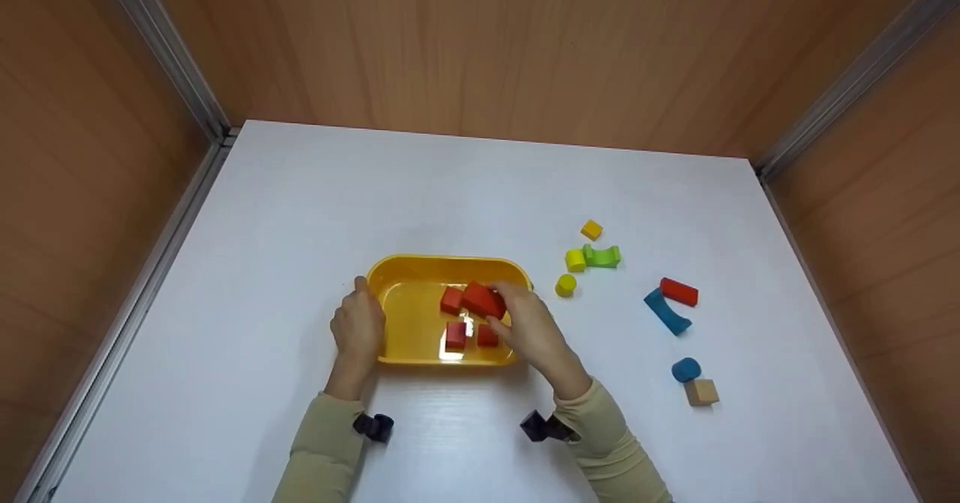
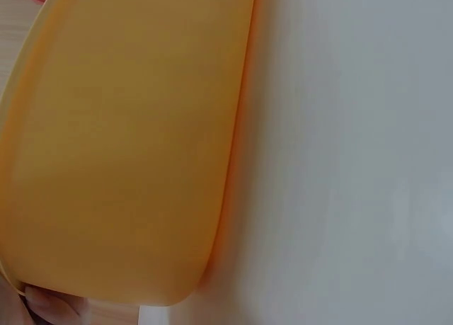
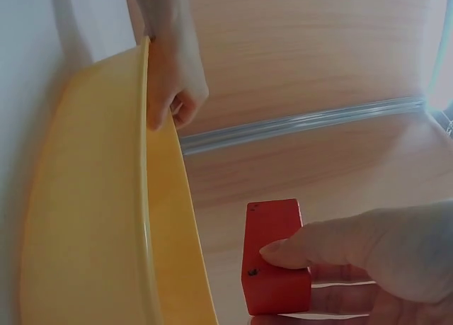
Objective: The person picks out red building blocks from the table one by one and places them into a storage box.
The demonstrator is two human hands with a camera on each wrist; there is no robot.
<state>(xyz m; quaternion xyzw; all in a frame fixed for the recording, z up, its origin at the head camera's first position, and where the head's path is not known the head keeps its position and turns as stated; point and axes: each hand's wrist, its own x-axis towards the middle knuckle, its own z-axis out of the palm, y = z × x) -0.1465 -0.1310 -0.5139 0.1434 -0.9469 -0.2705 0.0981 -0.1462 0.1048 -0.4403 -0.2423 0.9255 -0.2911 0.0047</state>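
While the left hand is gripping the yellow tray at its left end, the right hand, angling inward, is pinching a red block between thumb and fingers above the tray's right half.

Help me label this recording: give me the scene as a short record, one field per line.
Left hand: grips the left end of the yellow tray
Right hand: holds a red block over the tray
In tray: three other red blocks
Right of tray: orange-yellow cube, two yellow cylinders, green curved block, one more red block, blue curved block, blue cylinder, plain wooden block
Surface: white tabletop
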